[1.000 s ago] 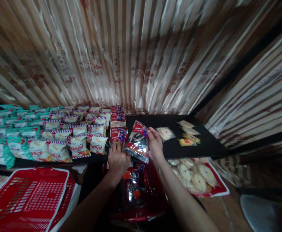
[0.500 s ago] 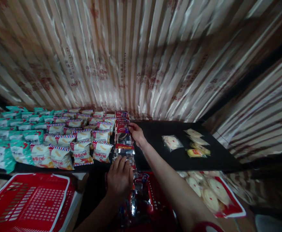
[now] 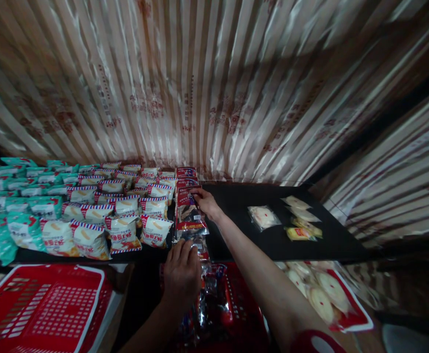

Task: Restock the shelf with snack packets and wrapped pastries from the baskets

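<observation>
Two hands, red packets, white packets beside

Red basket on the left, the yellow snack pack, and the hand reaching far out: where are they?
red basket (image 3: 45,304): head view, on its mesh bottom.
yellow snack pack (image 3: 298,233): head view, on the wrapper's middle.
right hand (image 3: 205,202): head view, on the back of the hand.

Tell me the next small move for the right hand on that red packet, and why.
Probably let go and draw back toward the red basket. The right hand has the red packet lying flat in its column on the black shelf, and the left hand is at more packets.
</observation>
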`<act>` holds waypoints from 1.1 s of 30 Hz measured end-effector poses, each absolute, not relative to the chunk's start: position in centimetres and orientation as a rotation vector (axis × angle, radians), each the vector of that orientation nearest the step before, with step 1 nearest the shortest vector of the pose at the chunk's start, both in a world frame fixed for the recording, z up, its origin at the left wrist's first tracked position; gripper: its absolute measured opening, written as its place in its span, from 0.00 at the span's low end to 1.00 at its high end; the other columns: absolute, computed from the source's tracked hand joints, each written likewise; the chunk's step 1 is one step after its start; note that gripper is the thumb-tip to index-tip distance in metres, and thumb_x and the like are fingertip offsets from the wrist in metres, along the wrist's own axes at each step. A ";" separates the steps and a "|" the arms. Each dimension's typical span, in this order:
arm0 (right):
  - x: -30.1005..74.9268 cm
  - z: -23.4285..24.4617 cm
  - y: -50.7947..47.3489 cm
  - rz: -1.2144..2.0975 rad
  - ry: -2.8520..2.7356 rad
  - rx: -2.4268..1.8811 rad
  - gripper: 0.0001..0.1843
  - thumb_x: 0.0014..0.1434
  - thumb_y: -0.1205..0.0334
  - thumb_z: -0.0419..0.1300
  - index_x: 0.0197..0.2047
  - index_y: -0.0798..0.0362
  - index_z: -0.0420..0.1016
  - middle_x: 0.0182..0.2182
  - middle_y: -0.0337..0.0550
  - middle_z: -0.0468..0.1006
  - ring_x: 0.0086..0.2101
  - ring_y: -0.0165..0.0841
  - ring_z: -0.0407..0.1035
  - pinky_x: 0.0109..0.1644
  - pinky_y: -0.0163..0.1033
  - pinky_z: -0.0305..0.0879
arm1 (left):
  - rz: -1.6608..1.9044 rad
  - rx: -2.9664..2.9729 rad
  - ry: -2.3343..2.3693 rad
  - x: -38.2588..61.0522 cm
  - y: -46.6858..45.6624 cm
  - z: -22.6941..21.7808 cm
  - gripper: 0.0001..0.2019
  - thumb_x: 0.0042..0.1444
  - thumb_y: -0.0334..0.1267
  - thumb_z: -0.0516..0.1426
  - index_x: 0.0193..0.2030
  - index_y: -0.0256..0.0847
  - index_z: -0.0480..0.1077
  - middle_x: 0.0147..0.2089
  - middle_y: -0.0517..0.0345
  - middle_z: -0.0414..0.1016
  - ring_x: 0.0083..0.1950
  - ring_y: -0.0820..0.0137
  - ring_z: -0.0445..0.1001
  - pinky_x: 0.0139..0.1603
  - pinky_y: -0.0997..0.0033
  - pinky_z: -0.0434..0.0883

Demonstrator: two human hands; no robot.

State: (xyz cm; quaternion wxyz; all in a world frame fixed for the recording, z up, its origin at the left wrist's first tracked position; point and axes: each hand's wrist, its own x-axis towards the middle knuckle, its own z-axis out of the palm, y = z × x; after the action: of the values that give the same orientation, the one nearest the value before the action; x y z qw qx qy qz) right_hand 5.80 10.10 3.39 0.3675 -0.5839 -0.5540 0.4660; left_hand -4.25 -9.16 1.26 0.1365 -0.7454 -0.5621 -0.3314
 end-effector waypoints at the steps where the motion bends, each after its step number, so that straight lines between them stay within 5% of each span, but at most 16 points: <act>1: 5.9 3.5 10.0 1.134 -1.486 -1.543 0.14 0.57 0.66 0.51 0.43 0.48 0.74 0.32 0.36 0.78 0.29 0.27 0.70 0.36 0.33 0.67 | -0.963 -2.156 -1.625 -4.3 -9.2 1.3 0.10 0.56 0.31 0.51 0.42 0.37 0.71 0.45 0.49 0.76 0.49 0.57 0.71 0.46 0.56 0.70; 13: 6.0 3.8 9.5 0.665 -1.881 -1.760 0.15 0.55 0.67 0.54 0.42 0.46 0.78 0.46 0.40 0.74 0.44 0.32 0.70 0.50 0.34 0.63 | -0.948 -2.172 -1.625 -4.4 -9.2 1.4 0.10 0.55 0.31 0.51 0.41 0.37 0.72 0.45 0.48 0.76 0.49 0.57 0.71 0.46 0.55 0.70; 24: 6.3 3.5 10.3 0.660 -1.825 -1.780 0.20 0.55 0.74 0.49 0.40 0.49 0.79 0.47 0.41 0.74 0.44 0.30 0.70 0.49 0.31 0.63 | -0.959 -2.213 -1.652 -4.6 -9.3 1.3 0.10 0.56 0.31 0.52 0.42 0.37 0.72 0.46 0.49 0.76 0.49 0.56 0.71 0.48 0.55 0.69; 33: 6.4 2.8 9.6 0.514 -1.796 -1.725 0.16 0.55 0.68 0.55 0.44 0.47 0.78 0.47 0.42 0.72 0.48 0.35 0.66 0.56 0.38 0.59 | -1.049 -2.206 -1.612 -4.9 -9.7 1.2 0.10 0.58 0.33 0.52 0.43 0.36 0.72 0.49 0.45 0.75 0.53 0.56 0.70 0.50 0.55 0.69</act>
State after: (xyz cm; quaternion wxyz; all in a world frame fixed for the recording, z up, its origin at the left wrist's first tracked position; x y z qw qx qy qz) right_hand 6.44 9.58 2.85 0.2949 -0.6482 -0.6749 0.1931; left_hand -4.85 -9.65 1.16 0.1073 -0.7495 -0.5475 -0.3563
